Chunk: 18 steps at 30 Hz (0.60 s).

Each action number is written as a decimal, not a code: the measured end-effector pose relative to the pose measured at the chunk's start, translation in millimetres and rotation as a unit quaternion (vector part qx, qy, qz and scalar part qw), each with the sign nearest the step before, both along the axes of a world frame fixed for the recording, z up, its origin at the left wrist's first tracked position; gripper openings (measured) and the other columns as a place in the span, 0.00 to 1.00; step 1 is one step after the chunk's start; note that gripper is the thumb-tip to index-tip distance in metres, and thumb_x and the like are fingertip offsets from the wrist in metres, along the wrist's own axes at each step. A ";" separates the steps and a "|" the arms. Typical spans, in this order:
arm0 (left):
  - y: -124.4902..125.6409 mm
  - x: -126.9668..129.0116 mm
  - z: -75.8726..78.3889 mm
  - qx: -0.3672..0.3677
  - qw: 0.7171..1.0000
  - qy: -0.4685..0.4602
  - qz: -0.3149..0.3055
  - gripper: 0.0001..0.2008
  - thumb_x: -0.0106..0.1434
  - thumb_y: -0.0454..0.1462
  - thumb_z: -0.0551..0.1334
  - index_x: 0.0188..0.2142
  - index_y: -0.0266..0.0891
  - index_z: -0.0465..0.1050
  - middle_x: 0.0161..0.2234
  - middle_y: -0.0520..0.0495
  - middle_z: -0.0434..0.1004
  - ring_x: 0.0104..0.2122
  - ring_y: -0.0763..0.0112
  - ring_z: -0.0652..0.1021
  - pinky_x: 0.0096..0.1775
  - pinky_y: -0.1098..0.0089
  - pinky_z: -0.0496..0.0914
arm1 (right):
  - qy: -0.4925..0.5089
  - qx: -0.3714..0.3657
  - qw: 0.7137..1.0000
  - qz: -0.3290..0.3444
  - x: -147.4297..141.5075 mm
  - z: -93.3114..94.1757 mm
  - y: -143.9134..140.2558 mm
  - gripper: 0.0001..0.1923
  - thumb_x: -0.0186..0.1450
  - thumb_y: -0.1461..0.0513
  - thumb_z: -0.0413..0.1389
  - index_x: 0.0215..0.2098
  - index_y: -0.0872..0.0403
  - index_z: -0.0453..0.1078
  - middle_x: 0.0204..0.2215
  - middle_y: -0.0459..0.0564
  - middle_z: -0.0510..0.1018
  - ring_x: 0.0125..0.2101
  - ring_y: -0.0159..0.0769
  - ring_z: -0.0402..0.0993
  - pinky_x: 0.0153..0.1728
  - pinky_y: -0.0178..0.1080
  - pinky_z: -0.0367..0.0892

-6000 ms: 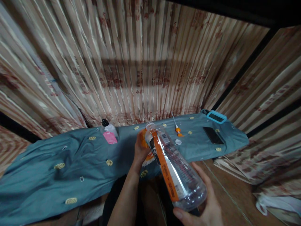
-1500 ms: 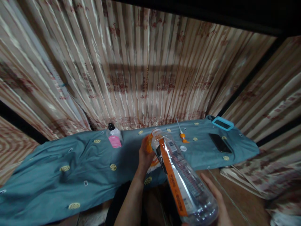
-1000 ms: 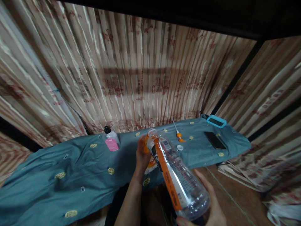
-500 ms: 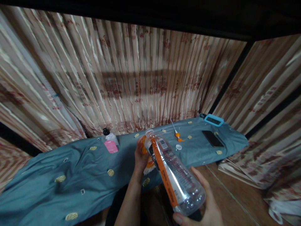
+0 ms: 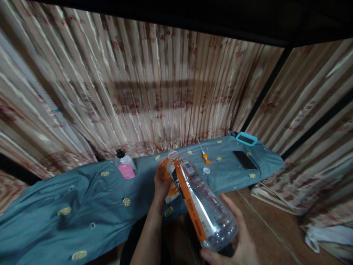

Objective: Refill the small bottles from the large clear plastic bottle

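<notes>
Head view: one clear plastic bottle with orange-striped label [image 5: 206,209], held tilted across the near edge of the teal cloth-covered bench [image 5: 104,198]; right hand [image 5: 238,241], fingers grasping its base; left hand [image 5: 161,186], fingers clasping a partly hidden orange container [image 5: 166,170] beside its neck. Hazard, judged: loosened right fingers might drop it.

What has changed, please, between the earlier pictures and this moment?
Nothing visibly, beyond a slight camera shift. The right hand still holds the tilted clear bottle and the left hand the orange item; the orange pump, phone and pink-labelled bottle stay put.
</notes>
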State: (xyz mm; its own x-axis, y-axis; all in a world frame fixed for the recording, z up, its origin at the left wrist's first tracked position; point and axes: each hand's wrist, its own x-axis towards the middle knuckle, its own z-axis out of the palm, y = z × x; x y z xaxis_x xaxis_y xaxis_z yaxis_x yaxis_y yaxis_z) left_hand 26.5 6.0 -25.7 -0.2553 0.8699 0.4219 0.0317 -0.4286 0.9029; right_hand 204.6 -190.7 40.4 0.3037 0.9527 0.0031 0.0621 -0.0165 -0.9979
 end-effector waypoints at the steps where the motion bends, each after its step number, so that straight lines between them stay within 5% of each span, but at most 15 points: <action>1: 0.0 0.0 0.1 -0.001 1.000 -0.002 -0.001 0.26 0.53 0.40 0.70 0.51 0.44 0.72 0.53 0.44 0.78 0.54 0.58 0.78 0.58 0.57 0.71 | 0.005 -0.001 1.000 -0.002 -0.5 0.2 0.0 0.62 0.44 0.46 0.74 0.70 0.49 0.52 0.58 0.55 0.78 0.58 0.50 0.77 0.54 0.41 0.74; 18: -4.1 0.8 5.0 -0.009 1.000 -0.009 -0.009 0.29 0.50 0.41 0.73 0.52 0.44 0.71 0.54 0.44 0.79 0.54 0.57 0.78 0.58 0.57 0.71 | -0.050 -0.019 0.999 0.009 7.0 -2.5 -2.4 0.61 0.48 0.47 0.72 0.71 0.51 0.49 0.58 0.57 0.78 0.56 0.52 0.78 0.52 0.43 0.75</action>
State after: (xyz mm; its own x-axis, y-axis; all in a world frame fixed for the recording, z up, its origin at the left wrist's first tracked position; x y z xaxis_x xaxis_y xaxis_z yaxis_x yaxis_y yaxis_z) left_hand 27.3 1.9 -20.7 -0.2473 0.8815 0.4021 0.0091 -0.4129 0.9107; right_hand 211.6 -193.1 37.9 0.2863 0.9581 -0.0029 0.1619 -0.0513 -0.9855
